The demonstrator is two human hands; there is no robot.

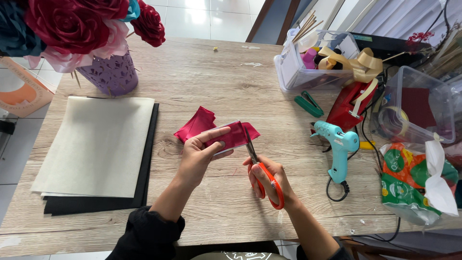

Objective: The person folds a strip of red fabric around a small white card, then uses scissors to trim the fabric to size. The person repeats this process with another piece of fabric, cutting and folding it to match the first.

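1. A wooden table (pixel 211 86) seen from above, with a person's two hands over its middle.
2. The left hand (pixel 198 156) pinches a folded red fabric strip (pixel 231 136) just above the table.
3. The right hand (pixel 269 175) grips orange-handled scissors (pixel 262 175), blades touching the strip's right end.
4. More red fabric (pixel 195 124) lies on the table behind the strip.
5. A turquoise glue gun (pixel 340 147) rests on the table, right of the scissors.

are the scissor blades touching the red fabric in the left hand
Touching. The head view shows the blades of the orange-handled scissors, held in the right hand, meeting the edge of the red fabric piece pinched by the left hand.
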